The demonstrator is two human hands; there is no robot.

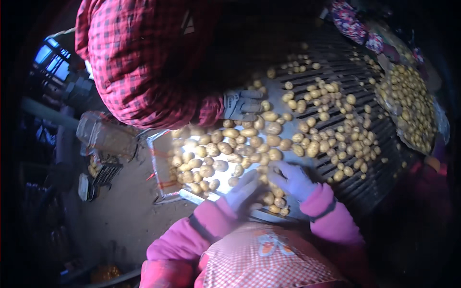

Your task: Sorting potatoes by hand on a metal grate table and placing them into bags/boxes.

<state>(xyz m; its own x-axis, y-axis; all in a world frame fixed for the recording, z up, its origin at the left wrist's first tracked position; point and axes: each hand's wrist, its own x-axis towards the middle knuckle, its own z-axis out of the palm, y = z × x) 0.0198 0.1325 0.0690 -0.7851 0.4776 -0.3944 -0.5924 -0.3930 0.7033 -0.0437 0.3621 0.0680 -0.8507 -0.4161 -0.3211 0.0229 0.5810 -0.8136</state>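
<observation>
Potatoes (pixel 216 149) lie spread over a brightly lit pale metal surface (pixel 225 179). My left hand (pixel 245 190), in a light glove, is extended at their near side, thumb apart from the fingers. Across a small cluster of potatoes (pixel 277 201) is my right hand (pixel 293 181), also gloved, its fingers bent over the potatoes beside it. A dark gap shows between its thumb and forefinger, with no potato visible in the grip. Both hands are slightly blurred, and their palms are partly hidden.
A co-worker's grey-gloved hand (pixel 245 104) touches potatoes opposite. Dark slats (pixel 335 72) hold more potatoes on the right, near a filled clear plastic bag (pixel 414 108). Another person's patterned sleeve (pixel 349 25) reaches in there. A framed chute edge (pixel 155 169) and plastic crate (pixel 104 133) are left.
</observation>
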